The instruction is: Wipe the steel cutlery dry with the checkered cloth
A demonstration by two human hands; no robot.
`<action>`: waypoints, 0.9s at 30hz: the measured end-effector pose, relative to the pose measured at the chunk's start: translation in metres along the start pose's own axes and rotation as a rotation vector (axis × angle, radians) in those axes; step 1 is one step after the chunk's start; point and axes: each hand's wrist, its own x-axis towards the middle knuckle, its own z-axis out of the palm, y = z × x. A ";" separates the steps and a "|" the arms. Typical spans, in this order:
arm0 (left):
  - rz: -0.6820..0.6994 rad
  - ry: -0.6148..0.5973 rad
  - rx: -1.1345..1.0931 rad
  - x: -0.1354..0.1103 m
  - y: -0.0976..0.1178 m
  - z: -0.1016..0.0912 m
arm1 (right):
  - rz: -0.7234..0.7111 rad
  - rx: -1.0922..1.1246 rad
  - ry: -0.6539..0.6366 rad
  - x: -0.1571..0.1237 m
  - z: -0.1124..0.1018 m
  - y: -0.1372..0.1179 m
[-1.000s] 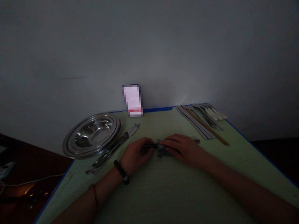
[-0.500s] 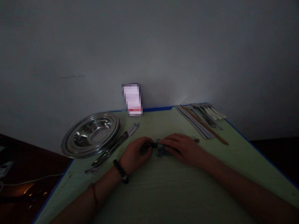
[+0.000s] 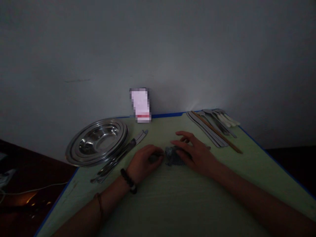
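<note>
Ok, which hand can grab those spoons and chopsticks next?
Probably the right hand: open, nearer the row of metal spoons and wooden chopsticks. The left hand is curled shut beside the small dark patterned cloth.

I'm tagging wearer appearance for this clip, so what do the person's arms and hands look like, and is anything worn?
Both forearms are bare, no sleeves in view; the left hand and right hand are ungloved. The left wrist carries a dark beaded bracelet with one pale bead, and higher up that forearm a thin reddish cord. The right wrist shows nothing worn.
</note>
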 end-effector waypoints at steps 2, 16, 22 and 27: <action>0.014 0.035 0.020 0.000 0.000 -0.001 | 0.016 -0.022 -0.025 0.000 0.000 0.001; -0.351 0.122 -0.452 0.004 0.001 -0.007 | 0.151 0.142 -0.398 0.009 -0.021 0.008; -0.408 0.392 -0.657 0.005 -0.004 -0.006 | 0.209 0.237 -0.563 0.008 -0.045 0.019; -0.391 0.364 -0.773 0.003 -0.002 0.001 | 0.329 0.388 -0.709 0.002 -0.074 0.034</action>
